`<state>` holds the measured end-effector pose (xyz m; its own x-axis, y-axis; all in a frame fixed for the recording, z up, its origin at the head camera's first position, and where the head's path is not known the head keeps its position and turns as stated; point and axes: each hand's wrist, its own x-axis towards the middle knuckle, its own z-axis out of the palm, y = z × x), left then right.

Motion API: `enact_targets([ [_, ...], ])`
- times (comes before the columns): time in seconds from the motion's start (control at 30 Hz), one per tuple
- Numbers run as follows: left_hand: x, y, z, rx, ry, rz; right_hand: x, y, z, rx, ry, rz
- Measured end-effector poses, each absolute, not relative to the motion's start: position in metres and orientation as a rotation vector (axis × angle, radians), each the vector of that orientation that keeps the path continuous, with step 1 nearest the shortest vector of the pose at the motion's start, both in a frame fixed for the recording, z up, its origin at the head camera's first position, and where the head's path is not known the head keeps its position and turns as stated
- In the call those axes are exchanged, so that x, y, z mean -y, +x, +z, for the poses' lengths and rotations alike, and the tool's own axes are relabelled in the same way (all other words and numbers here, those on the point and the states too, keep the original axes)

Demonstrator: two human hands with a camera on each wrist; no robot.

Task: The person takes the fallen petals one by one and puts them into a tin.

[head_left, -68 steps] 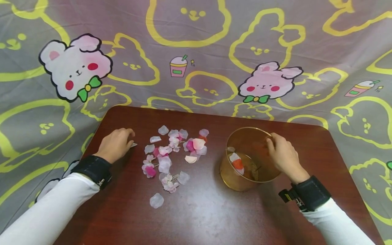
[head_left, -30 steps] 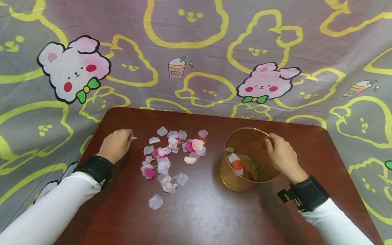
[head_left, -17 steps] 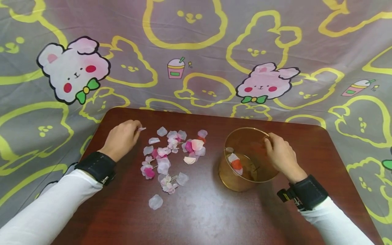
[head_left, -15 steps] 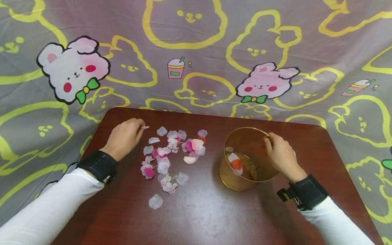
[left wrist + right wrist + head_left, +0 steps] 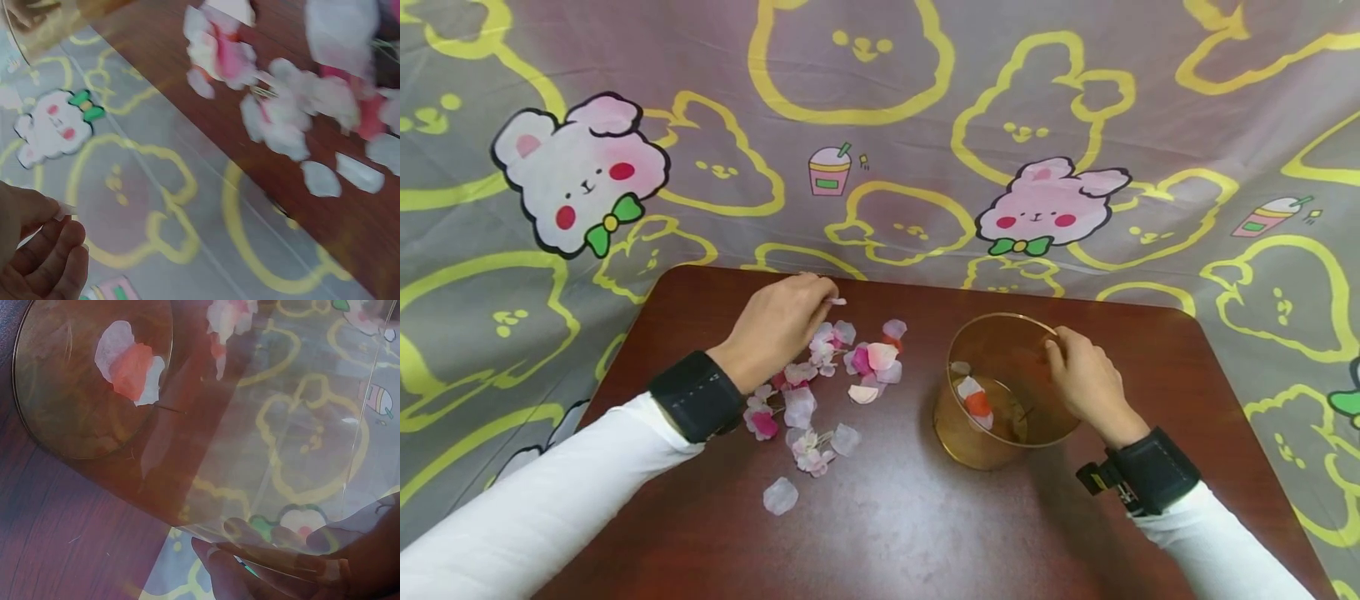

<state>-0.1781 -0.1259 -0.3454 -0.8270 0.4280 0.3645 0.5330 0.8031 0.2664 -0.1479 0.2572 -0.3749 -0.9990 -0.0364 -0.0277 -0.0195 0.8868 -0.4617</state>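
My left hand (image 5: 777, 327) is raised over the far side of the table, pinching a small pale petal (image 5: 837, 301) between thumb and fingers. In the left wrist view this petal (image 5: 69, 210) shows as a white tip at the fingertips. With thumb and fingers on either side of its wall, my right hand (image 5: 1088, 379) grips the rim of a see-through amber bucket (image 5: 961, 433). Inside, at the bottom, lie a few white and orange petals (image 5: 132, 372). Pink and white fabric petals and small blossoms (image 5: 801, 407) are scattered left of the bucket, partly hidden behind my left hand.
The dark reddish-brown table (image 5: 880, 525) has rounded far corners. Right behind its back edge hangs a grey cloth (image 5: 895, 150) printed with yellow outlines and rabbits. One loose white petal (image 5: 781, 496) lies nearest the front.
My left hand has picked up the pale petal from the table's left side and carried it up and right, over the back of the petal pile. The right hand and bucket stay put.
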Motion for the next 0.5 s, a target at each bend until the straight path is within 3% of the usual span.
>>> enact_targets([
  [0.5,0.048,-0.156,-0.334,2.436,-1.082,-0.52,-0.257,-0.147,-0.375,-3.006,-0.026,-0.753],
])
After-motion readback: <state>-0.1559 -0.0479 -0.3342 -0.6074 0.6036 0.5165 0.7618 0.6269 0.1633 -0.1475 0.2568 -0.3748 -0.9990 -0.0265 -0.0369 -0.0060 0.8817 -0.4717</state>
